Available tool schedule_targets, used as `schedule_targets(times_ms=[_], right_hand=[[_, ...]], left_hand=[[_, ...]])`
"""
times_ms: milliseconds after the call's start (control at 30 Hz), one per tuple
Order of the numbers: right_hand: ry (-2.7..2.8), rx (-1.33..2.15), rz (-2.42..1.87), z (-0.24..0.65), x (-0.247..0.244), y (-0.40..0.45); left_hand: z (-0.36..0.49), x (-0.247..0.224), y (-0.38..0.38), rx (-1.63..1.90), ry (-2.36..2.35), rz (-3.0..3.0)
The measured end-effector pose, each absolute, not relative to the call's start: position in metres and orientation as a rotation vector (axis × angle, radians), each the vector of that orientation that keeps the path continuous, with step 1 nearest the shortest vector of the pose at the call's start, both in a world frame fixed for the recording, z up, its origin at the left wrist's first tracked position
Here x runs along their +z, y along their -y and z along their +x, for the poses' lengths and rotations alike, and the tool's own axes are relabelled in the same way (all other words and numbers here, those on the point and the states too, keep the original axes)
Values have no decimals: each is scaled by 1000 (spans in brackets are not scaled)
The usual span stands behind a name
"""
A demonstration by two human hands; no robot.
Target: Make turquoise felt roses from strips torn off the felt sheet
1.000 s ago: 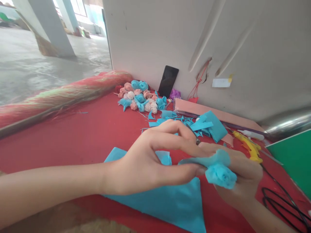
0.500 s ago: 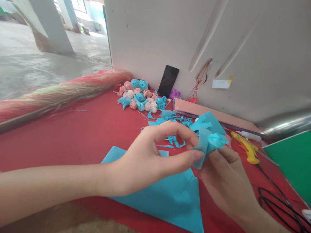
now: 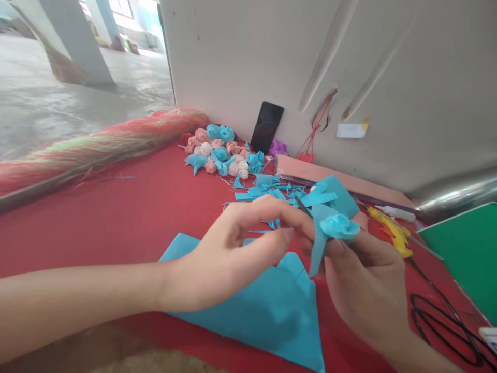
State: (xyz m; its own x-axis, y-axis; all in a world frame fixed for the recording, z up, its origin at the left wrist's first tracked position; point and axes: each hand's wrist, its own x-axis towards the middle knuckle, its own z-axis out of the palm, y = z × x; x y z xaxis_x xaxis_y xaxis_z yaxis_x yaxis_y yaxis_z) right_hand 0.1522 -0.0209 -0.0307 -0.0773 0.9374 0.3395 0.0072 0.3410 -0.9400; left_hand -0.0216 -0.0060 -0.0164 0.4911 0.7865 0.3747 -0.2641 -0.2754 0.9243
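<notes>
A blue crepe-paper flower (image 3: 338,227) with a loose strip hanging at its left is pinched at its base by my right hand (image 3: 367,274). My left hand (image 3: 248,248) is beside it, its fingertips behind the hanging strip and its thumb apart from the paper. Whether the left fingers grip anything is hidden. A dark pointed tip (image 3: 303,206) shows just above the left fingers. Under my left hand lies a large blue paper sheet (image 3: 264,326) on the red cloth (image 3: 135,217).
Paper flowers (image 3: 221,153) are heaped by the wall, near a leaning black phone (image 3: 267,127). Blue scraps (image 3: 264,191) lie behind my hands. At the right are a yellow glue gun (image 3: 394,233), its black cable (image 3: 446,321) and a green board (image 3: 466,254).
My left thumb has moved left, off the paper strip. The flower has turned so its spiral faces up more, and the strip now hangs down. The dark tip has come into sight.
</notes>
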Motion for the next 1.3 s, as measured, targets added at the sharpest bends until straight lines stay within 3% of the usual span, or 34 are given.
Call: schedule_targets(times_ms=[633, 1100, 1300], right_hand=[[1340, 1429, -893, 152, -19, 24], [1524, 1156, -1062, 150, -14, 24], [1502, 1287, -1040, 152, -13, 26]], left_hand=[[-15, -17, 1, 1045, -389, 1212], [-17, -21, 1, 1031, -440, 1313], [-18, -23, -1, 1069, -531, 1418]])
